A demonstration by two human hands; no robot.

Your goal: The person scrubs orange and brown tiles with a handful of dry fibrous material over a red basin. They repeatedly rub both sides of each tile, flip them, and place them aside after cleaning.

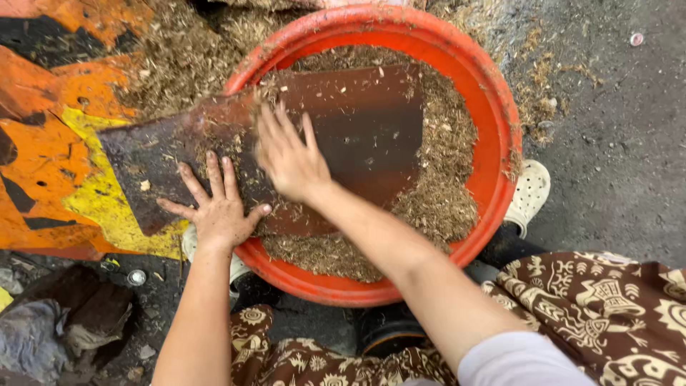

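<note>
Neither hand grips: left hand [218,211] flat, fingers spread, pressing low end of rusty metal sheet [357,136]; right hand [289,161] just beside it, fingers open, palm down, brushing chaff. Sheet lies tilted across rim of red basin [500,114], upper end over sawdust-like chaff [443,193] inside. Judgement: keep left palm firm so sheet cannot slide, sweep toward basin. Left of hands, orange-yellow painted surface [50,164]. Right, grey concrete floor [614,143], pale clog [529,193], patterned brown cloth [614,307].

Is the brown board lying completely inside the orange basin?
No. The brown board rests across the rim of the orange basin, and its left end sticks out under the left hand.
</note>
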